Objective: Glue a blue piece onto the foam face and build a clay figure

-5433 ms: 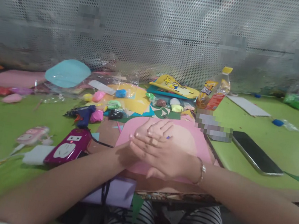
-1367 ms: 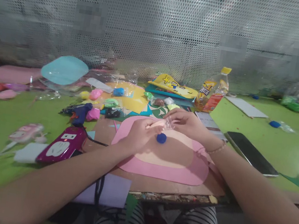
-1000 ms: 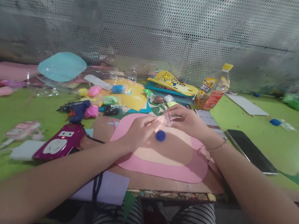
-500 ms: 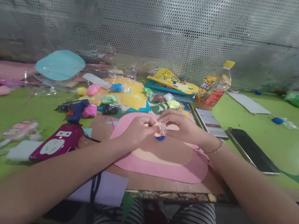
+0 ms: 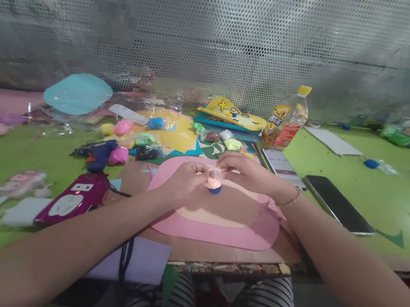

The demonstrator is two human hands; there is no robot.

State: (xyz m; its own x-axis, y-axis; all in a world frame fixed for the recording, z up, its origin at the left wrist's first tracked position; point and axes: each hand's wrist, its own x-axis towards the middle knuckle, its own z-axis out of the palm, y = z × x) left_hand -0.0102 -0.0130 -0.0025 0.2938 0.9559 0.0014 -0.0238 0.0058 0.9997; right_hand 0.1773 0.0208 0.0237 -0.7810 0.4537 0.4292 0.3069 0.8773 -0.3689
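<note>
My left hand [image 5: 183, 180] and my right hand [image 5: 246, 171] meet over a pink foam sheet [image 5: 216, 226] with a cream oval on it. Both pinch a small clear plastic wrapper [image 5: 216, 176] with something pale pink inside. A small blue clay ball [image 5: 215, 190] sits on the sheet right under the wrapper, partly hidden by it. My right wrist wears a thin bracelet [image 5: 288, 201].
Coloured clay lumps in wrappers [image 5: 144, 139], a blue glue gun [image 5: 98, 155] and a purple device [image 5: 73, 199] lie left. A bottle [image 5: 286, 121], two phones [image 5: 281, 165] [image 5: 338, 204] and yellow foam shapes [image 5: 231, 115] lie right and behind. A perforated metal screen [image 5: 224, 36] closes the back.
My hands parted from pressing together, left the blue ball on the sheet, and took up a clear wrapper. The wrapper has come down over the ball.
</note>
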